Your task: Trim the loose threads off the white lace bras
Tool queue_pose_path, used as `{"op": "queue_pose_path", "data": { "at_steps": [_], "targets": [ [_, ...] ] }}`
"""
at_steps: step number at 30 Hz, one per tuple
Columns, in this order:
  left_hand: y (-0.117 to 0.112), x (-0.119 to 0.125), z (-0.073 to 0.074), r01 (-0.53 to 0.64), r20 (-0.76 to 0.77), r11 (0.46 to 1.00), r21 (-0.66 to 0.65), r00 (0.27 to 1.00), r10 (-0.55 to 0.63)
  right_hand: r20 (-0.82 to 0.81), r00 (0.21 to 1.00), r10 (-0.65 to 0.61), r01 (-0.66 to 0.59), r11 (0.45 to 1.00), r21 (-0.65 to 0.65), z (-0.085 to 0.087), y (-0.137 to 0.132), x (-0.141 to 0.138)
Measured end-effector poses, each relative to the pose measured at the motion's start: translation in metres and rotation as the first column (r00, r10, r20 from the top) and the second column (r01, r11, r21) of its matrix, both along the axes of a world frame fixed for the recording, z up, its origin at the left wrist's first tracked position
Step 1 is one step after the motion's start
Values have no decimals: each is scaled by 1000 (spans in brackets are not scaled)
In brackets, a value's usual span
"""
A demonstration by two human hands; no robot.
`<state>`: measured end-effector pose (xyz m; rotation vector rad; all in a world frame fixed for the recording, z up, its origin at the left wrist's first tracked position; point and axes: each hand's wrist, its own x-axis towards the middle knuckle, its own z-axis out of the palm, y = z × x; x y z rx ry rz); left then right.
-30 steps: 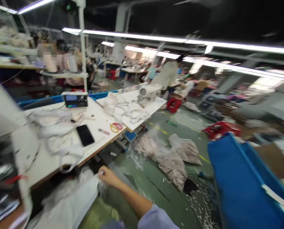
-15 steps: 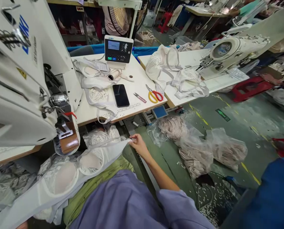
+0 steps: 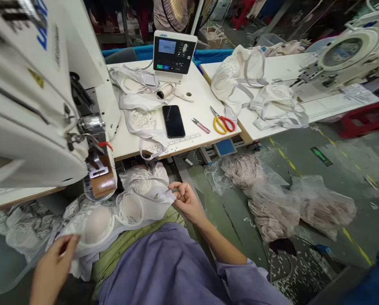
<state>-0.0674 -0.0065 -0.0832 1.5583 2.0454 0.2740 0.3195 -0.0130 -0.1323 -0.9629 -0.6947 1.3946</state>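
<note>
A white bra with lace and padded cups lies across my lap, cups facing up. My right hand pinches the end of its side band between thumb and fingers, next to a grey strap that loops upward. At the bra's other end, over the left cup's outer edge, is my left hand. Its thumb and fingertips come together, slightly blurred, and what lies between them is hidden. More white lace bras are bunched between my lap and the sewing machine, whose work arm stands just above the bra.
On the table are a phone, small pink snips, scissors, a control panel and several bra pieces. Bagged fabric bundles lie on the floor at right. A bin stands at left.
My left hand has come up from the lower left edge to the left cup. The band stretched there is no longer spread out. My right hand still grips the other end, its fingers more curled.
</note>
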Motion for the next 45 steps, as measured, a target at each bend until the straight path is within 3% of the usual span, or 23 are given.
{"op": "queue_pose_path", "data": {
  "at_steps": [3, 5, 7, 10, 13, 17, 25, 29, 32, 37, 39, 41, 43, 45],
  "targets": [
    [7, 62, 13, 201, 298, 963, 179, 922, -248, -93, 989, 114, -111, 993, 33, 14, 3, -13],
    [18, 106, 28, 363, 395, 884, 296, 796, -459, -134, 975, 176, -172, 984, 45, 23, 5, -20],
    [31, 139, 42, 519, 412, 769, 373, 650, -638, -168, 961, 220, -216, 975, 43, 30, 6, -25],
    [47, 162, 53, 677, 395, 627, 385, 493, -775, -218, 940, 262, -265, 964, 19, 38, 7, -29],
    [54, 164, 55, 731, 412, 593, 337, 452, -791, -270, 921, 280, -293, 956, -10, 42, 7, -30],
    [55, 161, 53, 742, 478, 608, 283, 440, -760, -325, 899, 293, -326, 944, -51, 45, 8, -29],
    [51, 157, 48, 657, 668, 726, 204, 449, -594, -382, 871, 309, -374, 921, -110, 54, 10, -31],
    [46, 156, 44, 567, 830, 822, 49, 434, -349, -378, 874, 304, -377, 916, -136, 61, 12, -32],
    [42, 156, 41, 529, 915, 841, -115, 385, -118, -374, 872, 315, -392, 908, -150, 65, 13, -32],
    [39, 154, 37, 500, 943, 850, -162, 333, -16, -328, 877, 351, -403, 909, -105, 65, 12, -32],
    [39, 153, 37, 486, 940, 859, -161, 339, -16, -210, 901, 380, -398, 916, -53, 65, 12, -30],
    [38, 153, 37, 466, 927, 872, -149, 372, -40, 63, 925, 375, -377, 926, 20, 67, 12, -27],
    [37, 154, 39, 444, 903, 886, -131, 422, -78, 393, 873, 290, -358, 927, 113, 69, 12, -27],
    [36, 155, 40, 432, 870, 894, -123, 480, -112, 599, 779, 183, -354, 918, 181, 70, 12, -28]
  ]
}}
